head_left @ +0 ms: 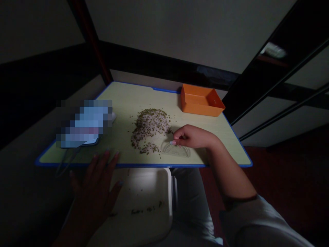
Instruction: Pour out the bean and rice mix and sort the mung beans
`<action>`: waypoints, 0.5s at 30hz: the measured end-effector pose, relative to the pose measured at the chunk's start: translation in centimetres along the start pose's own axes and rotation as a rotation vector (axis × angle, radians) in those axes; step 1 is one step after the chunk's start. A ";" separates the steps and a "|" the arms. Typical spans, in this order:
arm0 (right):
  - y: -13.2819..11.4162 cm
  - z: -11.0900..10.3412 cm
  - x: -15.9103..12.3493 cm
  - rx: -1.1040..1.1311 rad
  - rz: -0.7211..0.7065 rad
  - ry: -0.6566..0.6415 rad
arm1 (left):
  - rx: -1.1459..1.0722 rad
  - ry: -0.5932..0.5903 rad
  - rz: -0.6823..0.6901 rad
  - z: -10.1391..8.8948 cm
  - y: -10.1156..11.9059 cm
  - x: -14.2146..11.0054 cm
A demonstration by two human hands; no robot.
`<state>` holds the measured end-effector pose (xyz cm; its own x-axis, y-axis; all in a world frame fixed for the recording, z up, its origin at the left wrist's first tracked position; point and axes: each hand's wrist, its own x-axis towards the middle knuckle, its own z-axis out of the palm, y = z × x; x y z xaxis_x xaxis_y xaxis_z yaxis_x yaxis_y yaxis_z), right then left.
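A heap of pale grains mixed with small dark green bean-like bits (153, 125) lies in the middle of the pale yellow tabletop (123, 96). To its lower right is a clear half-round protractor (177, 151), its left end close to the scattered grains. My right hand (186, 135) pinches the protractor's upper side between thumb and fingers. In shadow at the table's front left edge, my left hand (97, 188) has its fingers spread and holds nothing. Below that edge, partly covered by the left hand, is a white bin (154, 223) with some dark bits inside.
An orange open box (199, 109) stands at the back right of the table. On the left lies a phone-like device (87, 125), blurred out, with a cord (68, 159) hanging over the edge. A blue rim (190, 165) borders the tabletop, and walls rise behind it.
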<state>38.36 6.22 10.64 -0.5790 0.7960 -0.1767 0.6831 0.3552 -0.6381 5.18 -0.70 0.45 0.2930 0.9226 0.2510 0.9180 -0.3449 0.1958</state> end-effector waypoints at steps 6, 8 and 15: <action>0.2 0.2 0.2 -0.002 -0.039 -0.007 | 0.005 0.017 0.030 0.4 -0.7 0.0; 0.1 0.3 0.3 -0.012 -0.048 0.004 | 0.009 0.022 0.028 0.5 -0.7 0.0; -0.2 1.0 0.8 0.003 -0.142 0.033 | 0.002 0.036 0.031 0.2 -0.3 0.1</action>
<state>37.28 6.27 9.91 -0.6550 0.7532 -0.0597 0.5939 0.4644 -0.6570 4.94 -0.46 0.25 0.3118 0.9045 0.2911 0.9091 -0.3731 0.1854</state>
